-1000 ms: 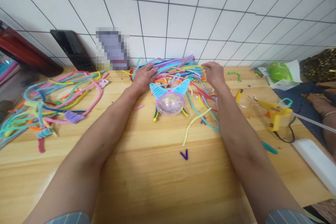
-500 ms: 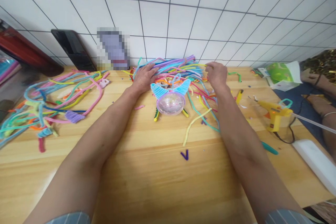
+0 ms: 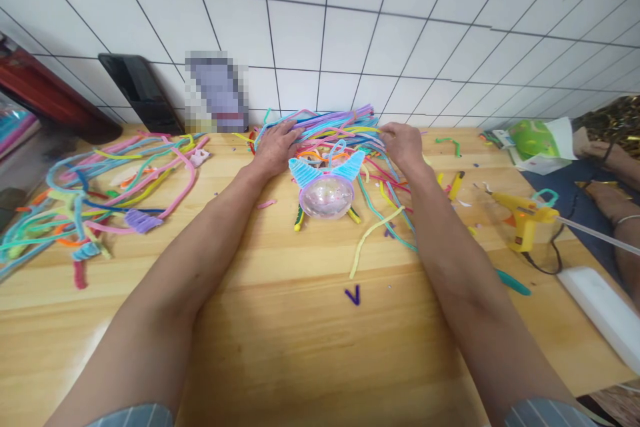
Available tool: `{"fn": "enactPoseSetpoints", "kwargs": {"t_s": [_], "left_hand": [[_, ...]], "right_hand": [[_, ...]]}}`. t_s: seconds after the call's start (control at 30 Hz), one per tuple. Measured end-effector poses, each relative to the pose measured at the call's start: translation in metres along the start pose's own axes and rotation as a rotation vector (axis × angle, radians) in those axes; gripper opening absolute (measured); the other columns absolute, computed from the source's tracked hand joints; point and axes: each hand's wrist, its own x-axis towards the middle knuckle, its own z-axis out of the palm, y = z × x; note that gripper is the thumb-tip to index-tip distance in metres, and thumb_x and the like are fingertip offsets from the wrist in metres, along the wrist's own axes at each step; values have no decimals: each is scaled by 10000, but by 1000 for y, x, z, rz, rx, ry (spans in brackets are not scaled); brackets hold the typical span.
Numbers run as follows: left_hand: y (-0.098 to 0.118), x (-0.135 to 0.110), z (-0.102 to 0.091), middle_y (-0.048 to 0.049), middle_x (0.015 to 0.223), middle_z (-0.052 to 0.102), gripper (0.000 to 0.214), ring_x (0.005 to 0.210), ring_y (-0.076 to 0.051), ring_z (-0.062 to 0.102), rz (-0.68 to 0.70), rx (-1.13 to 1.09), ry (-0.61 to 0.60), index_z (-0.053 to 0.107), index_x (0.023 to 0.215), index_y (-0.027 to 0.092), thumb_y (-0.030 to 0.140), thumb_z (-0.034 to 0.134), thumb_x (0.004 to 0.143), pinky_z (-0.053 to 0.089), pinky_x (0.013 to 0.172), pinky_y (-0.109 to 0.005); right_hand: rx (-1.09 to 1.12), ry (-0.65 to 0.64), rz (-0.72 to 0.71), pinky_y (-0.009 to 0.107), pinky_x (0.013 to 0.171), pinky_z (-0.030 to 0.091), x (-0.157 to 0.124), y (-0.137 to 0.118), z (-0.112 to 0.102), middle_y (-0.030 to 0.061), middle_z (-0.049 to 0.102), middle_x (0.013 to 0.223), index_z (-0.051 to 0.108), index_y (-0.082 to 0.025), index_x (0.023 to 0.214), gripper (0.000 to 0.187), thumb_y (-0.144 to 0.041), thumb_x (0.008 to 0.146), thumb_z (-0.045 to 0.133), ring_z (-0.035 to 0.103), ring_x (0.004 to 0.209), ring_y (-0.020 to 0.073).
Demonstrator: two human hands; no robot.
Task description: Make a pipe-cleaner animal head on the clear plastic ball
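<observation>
Both my arms reach across the wooden table (image 3: 280,333) to a pile of coloured pipe cleaners (image 3: 340,128) by the tiled wall. My left hand (image 3: 274,144) lies flat on the pile's left end, fingers stretched out. My right hand (image 3: 403,143) rests on the pile's right side with its fingers curled down into the strands; what they grip is hidden. Just in front of the pile, between my hands, sits a clear glittery ball (image 3: 327,195) with two blue pipe-cleaner ears.
A second tangle of pipe cleaners (image 3: 95,193) spreads over the left of the table. A yellow glue gun (image 3: 525,217) with its cord lies at the right, near a white bar (image 3: 600,310). Another person's arm (image 3: 613,160) shows at the right edge. A dark phone (image 3: 137,93) leans on the wall.
My right hand has shifted a little left and down into the pile. My left hand has stayed in place. The other person's arm at the right edge has moved.
</observation>
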Motion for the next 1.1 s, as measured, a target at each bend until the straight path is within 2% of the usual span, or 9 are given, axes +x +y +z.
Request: {"fn": "enactPoseSetpoints", "kwargs": {"t_s": [0.2,0.37,0.53,0.8,0.97,1.1], "left_hand": [[-2,1,3,-68,1642,632,475,1544,-326,574,20,33,35,700,1495,310,480,512,1093,451,1316,-511],[2,0,0,-117,1668,598,466,1576,-363,537,3,26,-7,705,1498,260,386,571,1069,407,1336,-546],[11,0,-7,-137,1687,573,502,1579,-378,523,-31,58,-47,681,1528,203,289,562,1047,391,1337,-551],[12,1,-7,-139,1714,540,478,1604,-357,476,-49,15,-87,653,1540,183,278,566,1079,351,1343,-542],[11,0,-7,-137,1706,549,459,1590,-349,484,-55,-6,-77,656,1526,177,277,584,1085,345,1343,-560],[8,3,-5,-138,1683,575,463,1573,-375,509,-70,-39,-77,699,1498,211,271,603,1049,361,1334,-568]], "right_hand": [[-43,-75,-40,435,1028,510,2,1,1,143,832,1196,878,-205,1157,359,-270,961,585,720,1143,340],[-101,-85,16,443,1026,468,3,-1,-1,189,778,1267,845,-187,1197,404,-287,1002,506,661,1188,354],[-138,-55,95,433,937,480,3,-5,-9,184,771,1274,837,-199,1151,380,-287,990,504,659,1138,347],[-109,-29,257,399,888,492,3,-3,-28,139,819,1179,834,-192,1125,321,-237,974,555,709,1057,308],[-102,35,363,377,902,480,5,1,-60,132,824,1140,845,-170,1103,291,-177,954,595,697,1027,269],[-120,106,395,394,898,444,8,-1,-113,173,819,1106,846,-111,1106,292,-168,956,602,666,1010,249]]}}
